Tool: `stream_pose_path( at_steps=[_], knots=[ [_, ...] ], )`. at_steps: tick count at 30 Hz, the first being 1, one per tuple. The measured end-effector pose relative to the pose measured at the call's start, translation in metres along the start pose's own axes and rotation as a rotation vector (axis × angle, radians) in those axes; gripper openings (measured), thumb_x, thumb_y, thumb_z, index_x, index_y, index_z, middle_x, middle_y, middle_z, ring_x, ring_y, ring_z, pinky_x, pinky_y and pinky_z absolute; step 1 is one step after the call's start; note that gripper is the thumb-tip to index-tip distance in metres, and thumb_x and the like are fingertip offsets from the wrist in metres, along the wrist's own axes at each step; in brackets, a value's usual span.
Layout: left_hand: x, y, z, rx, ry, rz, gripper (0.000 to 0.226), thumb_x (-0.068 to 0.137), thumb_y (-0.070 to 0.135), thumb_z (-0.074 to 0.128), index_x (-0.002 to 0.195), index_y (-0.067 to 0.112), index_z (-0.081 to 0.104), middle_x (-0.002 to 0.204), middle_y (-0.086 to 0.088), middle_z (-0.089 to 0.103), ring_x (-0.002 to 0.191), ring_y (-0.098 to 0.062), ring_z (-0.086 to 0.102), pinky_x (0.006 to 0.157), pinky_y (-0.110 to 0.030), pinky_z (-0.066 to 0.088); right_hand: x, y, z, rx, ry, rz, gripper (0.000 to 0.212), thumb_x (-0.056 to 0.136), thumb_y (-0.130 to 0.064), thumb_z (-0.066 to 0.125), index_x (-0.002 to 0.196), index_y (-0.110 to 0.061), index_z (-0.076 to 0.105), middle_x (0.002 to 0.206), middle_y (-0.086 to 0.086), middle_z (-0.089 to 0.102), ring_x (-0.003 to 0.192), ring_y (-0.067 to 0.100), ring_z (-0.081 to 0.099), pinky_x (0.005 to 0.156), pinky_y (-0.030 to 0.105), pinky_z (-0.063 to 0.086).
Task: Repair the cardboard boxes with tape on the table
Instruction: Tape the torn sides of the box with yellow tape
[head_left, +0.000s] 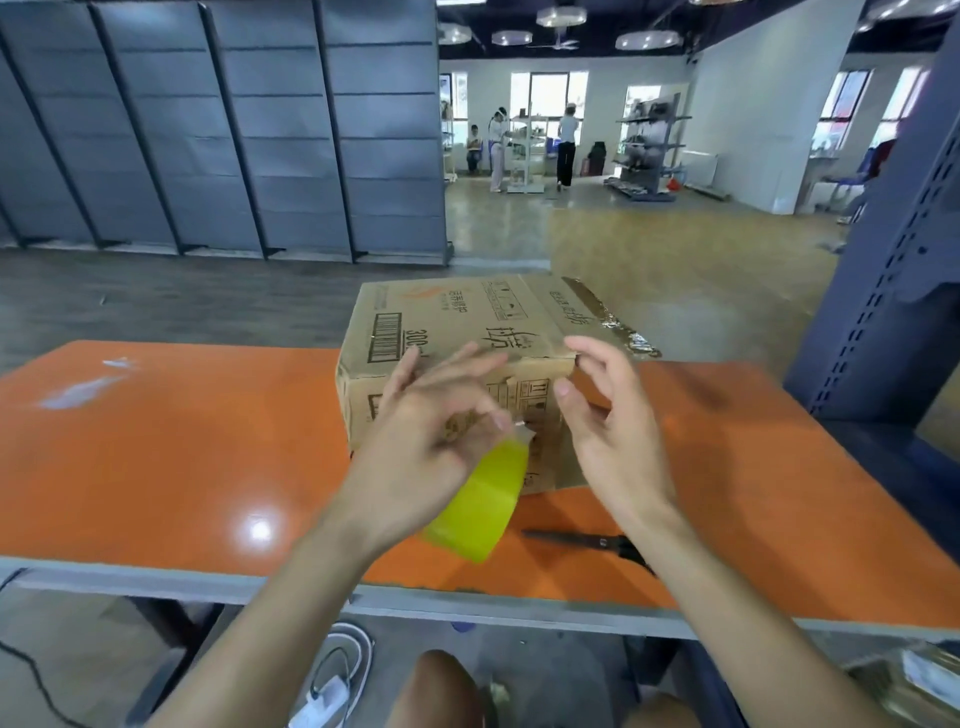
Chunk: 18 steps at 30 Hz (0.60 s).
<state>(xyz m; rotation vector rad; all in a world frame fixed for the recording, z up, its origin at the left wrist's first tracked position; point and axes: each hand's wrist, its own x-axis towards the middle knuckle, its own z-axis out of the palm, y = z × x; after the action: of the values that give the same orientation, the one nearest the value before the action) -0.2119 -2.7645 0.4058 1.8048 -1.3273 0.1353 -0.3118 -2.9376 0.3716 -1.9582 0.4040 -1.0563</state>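
View from above of a person's two bare forearms reaching over an orange table (182, 467) with a grey front edge. A closed brown cardboard box (467, 322), printed with a barcode and dark lettering, sits on the table at the centre of the frame. One flap (602, 312) juts out from its upper right edge and carries strips of glossy brown tape. The left hand (426, 441), slightly left of centre and blurred, holds a roll of yellow-green tape (480, 504) in front of the box's near face. The roll hangs below the palm, two fingers stretch up towards the box's top edge, and other fingers curl by the top of the roll. The exact grip is too blurred to tell. The right hand (608, 436), just right of centre, holds nothing. Its fingers are spread wide and gently curved, with the fingertips close to the box's near right corner; whether they touch it cannot be told. Black scissors (597, 543) lie flat on the table near its front edge, just right of the roll and below the right wrist. Grey wall panels (208, 130) fill the upper left, a blue-grey perforated rack upright (883, 286) stands at the right edge, and several people (566, 145) stand far off at the top centre.
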Motion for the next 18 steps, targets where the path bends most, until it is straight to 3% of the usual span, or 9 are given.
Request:
stream_pose_path(
  at_steps=[4,8,12,18],
  knots=[
    [0.002,-0.007,0.01,0.061,0.034,0.048,0.017,0.092,0.036,0.06,0.08,0.029,0.069,0.142,0.028,0.055,0.144,0.007,0.034,0.126,-0.033,0.0,0.005,-0.001,-0.005,-0.004,0.05,-0.012,0.03,0.101,-0.02,0.059,0.125,-0.038,0.061,0.131,-0.018,0.062,0.126,-0.008,0.053,0.086,0.002,0.04],
    [0.001,-0.008,0.007,0.028,0.019,0.055,0.018,0.093,0.035,0.06,0.082,0.027,0.071,0.144,0.026,0.054,0.144,0.007,0.033,0.125,-0.03,0.002,0.009,-0.008,-0.007,0.04,0.075,-0.013,0.026,0.1,-0.016,0.059,0.12,-0.032,0.066,0.122,-0.023,0.066,0.118,-0.013,0.055,0.083,0.001,0.039],
    [0.0,-0.007,0.005,-0.063,0.058,0.037,0.013,0.092,0.028,0.062,0.084,0.026,0.071,0.147,0.02,0.052,0.145,0.004,0.034,0.127,-0.037,0.005,0.01,-0.008,-0.006,0.094,0.06,-0.009,0.031,0.097,-0.01,0.063,0.12,-0.03,0.066,0.124,-0.02,0.066,0.12,-0.011,0.056,0.083,0.002,0.04],
    [-0.003,-0.008,-0.003,0.001,0.122,0.003,0.014,0.092,0.035,0.061,0.082,0.031,0.07,0.156,0.019,0.041,0.151,0.006,0.017,0.127,-0.038,-0.003,0.01,-0.01,-0.005,0.113,0.042,0.005,0.032,0.095,-0.01,0.067,0.116,-0.035,0.064,0.127,-0.018,0.064,0.12,-0.012,0.055,0.083,0.002,0.04]
  ],
)
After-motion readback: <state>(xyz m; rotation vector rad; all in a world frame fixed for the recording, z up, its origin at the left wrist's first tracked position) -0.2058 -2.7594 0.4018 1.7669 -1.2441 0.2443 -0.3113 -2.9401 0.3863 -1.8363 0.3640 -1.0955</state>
